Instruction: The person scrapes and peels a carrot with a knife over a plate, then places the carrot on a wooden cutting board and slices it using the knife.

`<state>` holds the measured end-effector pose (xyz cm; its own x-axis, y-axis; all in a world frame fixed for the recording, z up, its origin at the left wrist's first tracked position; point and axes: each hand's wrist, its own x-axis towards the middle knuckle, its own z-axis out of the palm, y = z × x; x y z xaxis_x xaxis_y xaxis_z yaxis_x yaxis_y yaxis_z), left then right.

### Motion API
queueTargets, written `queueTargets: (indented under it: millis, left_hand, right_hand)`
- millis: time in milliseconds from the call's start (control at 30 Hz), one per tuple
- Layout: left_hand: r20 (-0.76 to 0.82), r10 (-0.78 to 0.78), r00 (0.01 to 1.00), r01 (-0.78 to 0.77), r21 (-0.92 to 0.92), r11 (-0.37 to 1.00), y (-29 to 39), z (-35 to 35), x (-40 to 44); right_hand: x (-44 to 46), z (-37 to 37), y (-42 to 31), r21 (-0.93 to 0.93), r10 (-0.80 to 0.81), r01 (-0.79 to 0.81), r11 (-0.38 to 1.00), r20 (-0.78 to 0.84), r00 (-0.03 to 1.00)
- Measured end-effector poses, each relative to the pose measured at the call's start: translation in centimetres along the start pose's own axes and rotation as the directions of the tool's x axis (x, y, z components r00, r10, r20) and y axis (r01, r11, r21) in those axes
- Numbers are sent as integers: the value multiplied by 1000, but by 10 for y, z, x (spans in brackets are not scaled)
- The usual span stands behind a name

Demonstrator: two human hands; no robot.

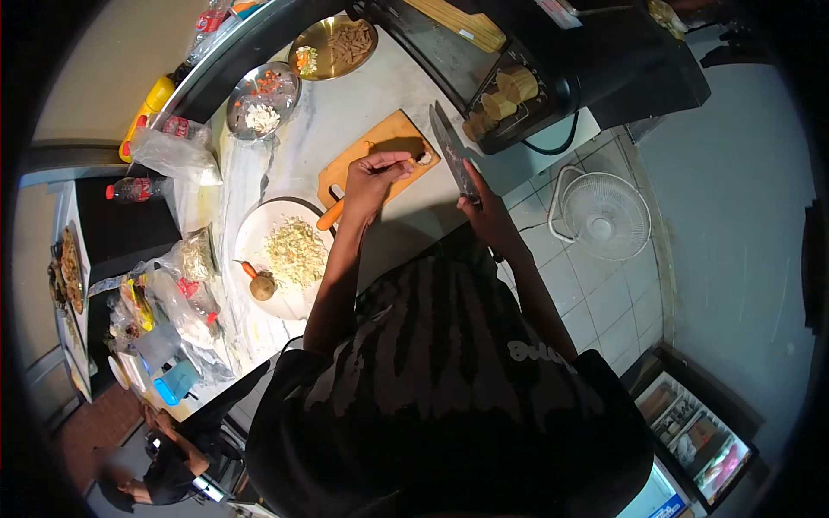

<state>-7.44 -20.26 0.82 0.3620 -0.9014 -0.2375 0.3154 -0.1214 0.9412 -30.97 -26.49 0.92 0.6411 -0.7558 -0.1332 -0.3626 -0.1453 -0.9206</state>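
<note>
My left hand [376, 183] is closed in a pinch over the wooden cutting board [335, 176]. At its fingertips is a small pale piece of food [424, 159] with a dark edge, too small to name. A carrot [330, 215] lies by my left wrist, at the near left edge of the board. My right hand [485, 207] grips a large knife [452, 155] beside the board's right end, with the wide blade pointing away from me. The knife's handle is mostly hidden in my fingers.
On the left, a white plate [250, 226] bears chopped pale vegetable, a small carrot and a round brown vegetable. Metal plates [235, 117] with cut food stand farther back. A black oven [553, 95] borders the board. Bottles, bags and a seated person [164, 466] are at left.
</note>
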Motion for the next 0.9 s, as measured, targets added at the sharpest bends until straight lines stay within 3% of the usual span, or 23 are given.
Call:
queueTargets:
  millis: [67,200,367,467,633,733,833,900]
  left_hand:
    - [28,-101,995,103,-104,989,-6,-2,-3]
    - [63,-131,989,138,-122,983,-14,-1,-8]
    - [29,-186,982,187,-275,943,-14,3,-13]
    - [-32,-158,987,152,-153,976,-11,4,-14]
    - [-20,-101,995,98,-107,989,-16,-7,-11]
    - [-4,-60,998,59,-126,990,-15,-10,-13]
    - [47,-41,998,44,-78,996,-11,-7,-17]
    - [78,-33,996,34,-18,999,-13,-5,-19]
  right_hand:
    - [-2,-2,2,23,-16,16,1000,-14,1000]
    - [-4,-2,9,-16,42,-42,999,-14,999]
    - [-9,3,8,-32,72,-72,997,-15,997]
    - [-11,7,2,-2,79,-79,997,-3,997]
    - [-5,11,-4,-36,48,-47,998,21,999]
    - [-2,16,-14,97,149,-153,984,43,988]
    - [12,29,-16,103,123,-123,987,7,992]
    - [20,40,-16,-19,-163,162,987,-189,968]
